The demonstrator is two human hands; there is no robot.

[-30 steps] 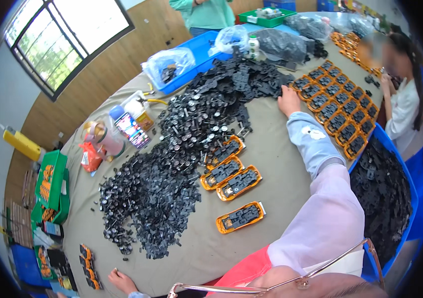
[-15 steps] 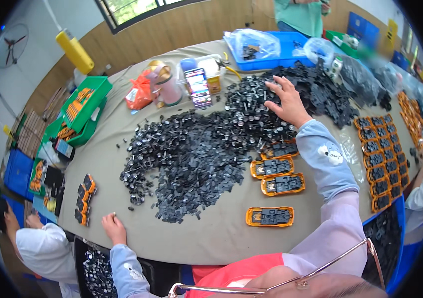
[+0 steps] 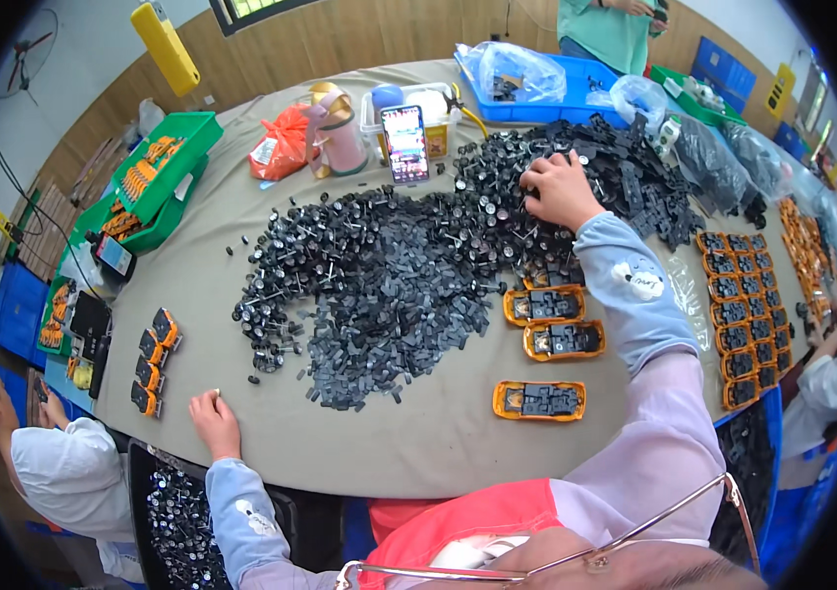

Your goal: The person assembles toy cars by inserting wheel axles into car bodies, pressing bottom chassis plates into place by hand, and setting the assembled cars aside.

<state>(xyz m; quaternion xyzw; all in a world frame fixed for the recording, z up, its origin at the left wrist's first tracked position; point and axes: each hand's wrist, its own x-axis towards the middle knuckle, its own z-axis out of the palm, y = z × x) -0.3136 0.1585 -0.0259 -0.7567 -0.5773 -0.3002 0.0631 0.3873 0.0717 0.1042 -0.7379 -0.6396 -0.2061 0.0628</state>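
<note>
My right hand (image 3: 563, 190) reaches onto the far right of a heap of black toy wheels on metal axles (image 3: 472, 211), its fingers bent down and closing. What lies under the fingertips is hidden. My left hand (image 3: 216, 425) rests on the cloth near the table's front left edge, fingers curled together; I cannot make out anything in it. Under my right forearm lie orange toy car bodies with dark chassis plates, one (image 3: 539, 401) apart in front and others (image 3: 564, 340) close together behind. Small flat black pieces (image 3: 394, 315) spread in front of the wheels.
Flat dark plates (image 3: 634, 177) are heaped behind my right hand. Rows of orange car bodies (image 3: 738, 313) stand at the right, a short row (image 3: 155, 362) at the left. A phone (image 3: 404, 146) leans at the back beside a blue tray (image 3: 576, 84). Other people are around the table.
My right hand has come down onto the heap, its spread fingers now bent inward. My left hand stays on the cloth. The whole view has shifted slightly.
</note>
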